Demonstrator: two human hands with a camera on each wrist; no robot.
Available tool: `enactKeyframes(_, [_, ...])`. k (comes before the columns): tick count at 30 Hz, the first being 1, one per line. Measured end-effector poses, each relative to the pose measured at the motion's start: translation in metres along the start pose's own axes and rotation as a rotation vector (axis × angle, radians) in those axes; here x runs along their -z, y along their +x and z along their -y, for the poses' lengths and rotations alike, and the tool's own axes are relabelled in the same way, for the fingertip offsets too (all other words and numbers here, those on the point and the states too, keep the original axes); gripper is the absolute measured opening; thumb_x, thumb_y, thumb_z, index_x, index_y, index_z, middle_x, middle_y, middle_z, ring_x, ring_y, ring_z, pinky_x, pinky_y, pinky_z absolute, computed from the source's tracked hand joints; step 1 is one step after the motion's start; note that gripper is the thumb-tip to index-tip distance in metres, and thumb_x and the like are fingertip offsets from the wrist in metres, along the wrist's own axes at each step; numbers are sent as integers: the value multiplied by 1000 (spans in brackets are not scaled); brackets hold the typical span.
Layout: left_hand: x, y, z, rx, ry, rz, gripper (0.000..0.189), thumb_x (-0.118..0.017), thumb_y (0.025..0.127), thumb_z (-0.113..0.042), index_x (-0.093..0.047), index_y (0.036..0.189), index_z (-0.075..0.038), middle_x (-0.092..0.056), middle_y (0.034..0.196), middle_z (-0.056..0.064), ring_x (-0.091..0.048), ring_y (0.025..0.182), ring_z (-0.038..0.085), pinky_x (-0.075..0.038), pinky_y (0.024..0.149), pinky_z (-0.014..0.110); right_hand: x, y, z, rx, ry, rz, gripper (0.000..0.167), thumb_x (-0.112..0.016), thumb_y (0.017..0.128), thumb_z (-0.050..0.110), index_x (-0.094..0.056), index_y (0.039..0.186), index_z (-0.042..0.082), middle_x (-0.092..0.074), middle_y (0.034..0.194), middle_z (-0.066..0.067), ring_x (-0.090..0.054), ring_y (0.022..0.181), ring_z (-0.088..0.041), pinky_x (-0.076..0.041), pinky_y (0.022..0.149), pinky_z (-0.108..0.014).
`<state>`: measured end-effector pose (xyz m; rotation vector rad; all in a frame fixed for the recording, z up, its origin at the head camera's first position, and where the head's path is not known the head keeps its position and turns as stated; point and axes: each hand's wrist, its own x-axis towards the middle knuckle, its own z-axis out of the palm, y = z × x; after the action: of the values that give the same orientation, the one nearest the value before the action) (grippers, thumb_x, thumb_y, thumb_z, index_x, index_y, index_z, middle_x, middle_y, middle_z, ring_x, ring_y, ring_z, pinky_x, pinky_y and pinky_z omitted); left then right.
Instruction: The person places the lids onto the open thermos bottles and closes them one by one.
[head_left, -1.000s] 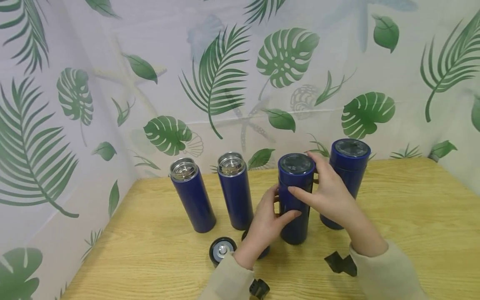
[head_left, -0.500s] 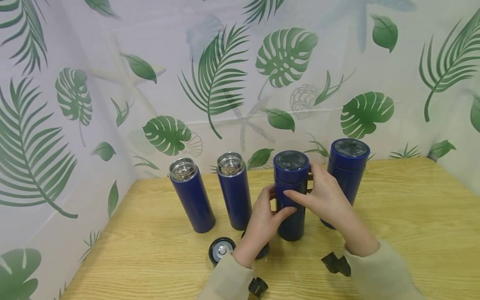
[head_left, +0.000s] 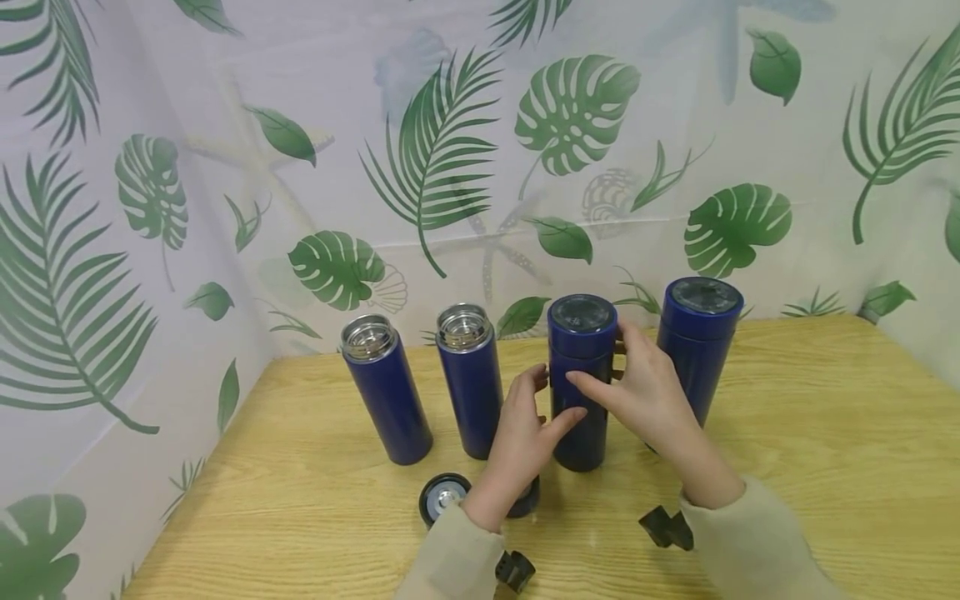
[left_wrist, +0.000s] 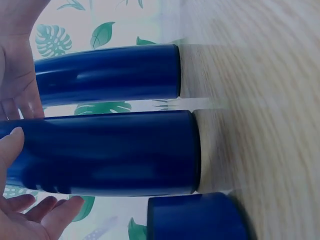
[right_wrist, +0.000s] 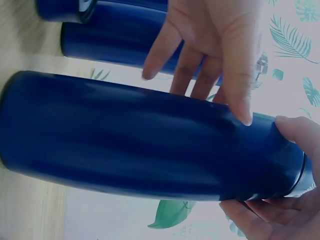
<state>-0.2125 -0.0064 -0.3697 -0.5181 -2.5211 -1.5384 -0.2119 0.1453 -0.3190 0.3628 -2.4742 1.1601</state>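
Note:
A blue thermos bottle with its lid on (head_left: 580,433) stands upright at mid-table. My right hand (head_left: 660,396) grips it near the top from the right, thumb in front and fingers behind. My left hand (head_left: 517,437) is at its left side with fingers spread; the fingers stand off the bottle and the thumb overlaps its front. In the right wrist view, the left thumb (right_wrist: 242,102) lies right at the bottle's side. One lid (head_left: 444,497) lies inner side up on the table; another lid (head_left: 527,500) is partly hidden behind the left forearm.
Two lidless blue bottles (head_left: 386,400) with steel necks stand to the left. One lidded bottle (head_left: 701,342) stands to the right, partly behind the right hand. The wooden table (head_left: 300,517) meets a leaf-print cloth (head_left: 450,250) at the back. Black camera mounts (head_left: 666,527) hang at the wrists.
The gripped bottle has moved slightly left and toward the back, with the right hand following. The left hand's fingers have loosened and come away from its side.

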Motion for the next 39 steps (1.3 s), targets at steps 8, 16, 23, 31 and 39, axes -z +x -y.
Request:
enactKeyframes(8, [1, 1, 1, 5, 27, -4, 65, -62, 83, -30, -32, 132, -1, -40, 125, 12, -41, 114, 23, -45, 80, 33, -6, 0, 0, -9, 23, -57, 72, -72, 75, 21, -31, 128, -8, -49, 111, -26, -49, 100, -38, -48, 70, -45])
enactKeyframes(16, [0, 2, 1, 4, 25, 2, 63, -62, 83, -29, -33, 132, -2, -41, 125, 11, -42, 114, 23, -45, 80, 34, -12, 2, -6, 12, 34, -104, 73, -71, 76, 20, -29, 130, -6, -46, 118, -25, -48, 104, -38, -47, 74, -47])
enactKeyframes(23, [6, 1, -2, -15, 74, -7, 59, -60, 85, -31, -36, 130, -2, -42, 123, 10, -42, 112, 24, -45, 79, 32, -11, 0, -4, 28, -25, -118, 73, -69, 77, 19, -27, 131, -6, -41, 120, -26, -47, 103, -39, -46, 74, -48])
enactKeyframes(31, [14, -7, -17, -94, 145, 19, 53, -56, 87, -35, -42, 126, -3, -44, 122, 10, -47, 103, 20, -44, 76, 28, 7, -18, 26, 173, -135, -251, 58, -66, 76, 12, -40, 123, -8, -49, 112, -22, -50, 96, -37, -45, 70, -49])
enactKeyframes(39, [24, -24, -28, -200, 210, 74, 48, -57, 87, -31, -45, 123, -2, -48, 118, 8, -45, 110, 19, -40, 88, 34, 11, -28, 32, 247, -98, -111, 47, -67, 76, 9, -48, 116, -7, -51, 113, -22, -48, 103, -35, -40, 83, -50])
